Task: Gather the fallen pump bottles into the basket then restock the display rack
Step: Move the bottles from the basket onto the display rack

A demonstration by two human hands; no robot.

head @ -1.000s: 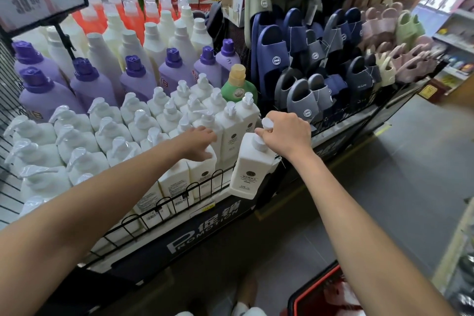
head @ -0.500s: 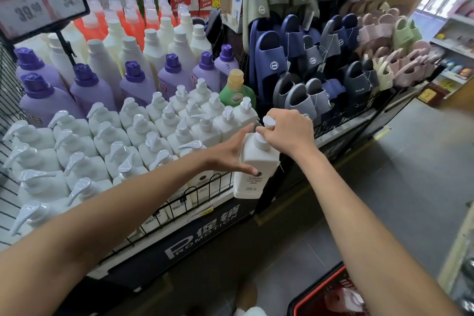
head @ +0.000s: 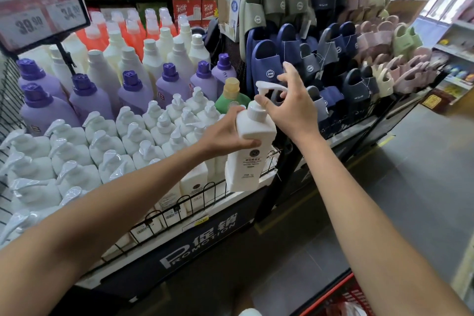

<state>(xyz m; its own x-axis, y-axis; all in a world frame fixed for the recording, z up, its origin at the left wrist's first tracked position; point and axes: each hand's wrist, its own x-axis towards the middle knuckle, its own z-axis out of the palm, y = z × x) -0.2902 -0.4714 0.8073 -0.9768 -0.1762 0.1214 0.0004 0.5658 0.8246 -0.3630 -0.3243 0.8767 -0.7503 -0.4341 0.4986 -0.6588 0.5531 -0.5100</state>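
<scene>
One white pump bottle is held in the air at frame centre, over the front right corner of the display rack. It is tilted a little, with its base level with the wire rail, and is not yet set down. The body is gripped by the left hand, fingers wrapped round the upper part, so the weight is carried there. The pump head is handled by the right hand: the thumb is laid on the collar, the middle fingers are curled behind the stem, and the index finger is lifted free. The grip looks light. A turn of the nozzle is judged likely, to line it up before shelving. That would explain the two-handed hold, one hand to steady and one to twist.

To the left, stocked pump bottles are packed in tight rows, nozzles mostly turned toward the left of the frame. The target slot is judged to be at the front right corner but is partly hidden by the held bottle. Purple bottles and one green bottle are stood behind. A price sign is clipped at upper left, and slippers are hung at upper right.

The red rim of the basket is seen at the bottom right edge. Its contents are blurred and cannot be told.

For the next move, a straight lowering behind the rail is called for. Neighbouring bottles could be knocked.
</scene>
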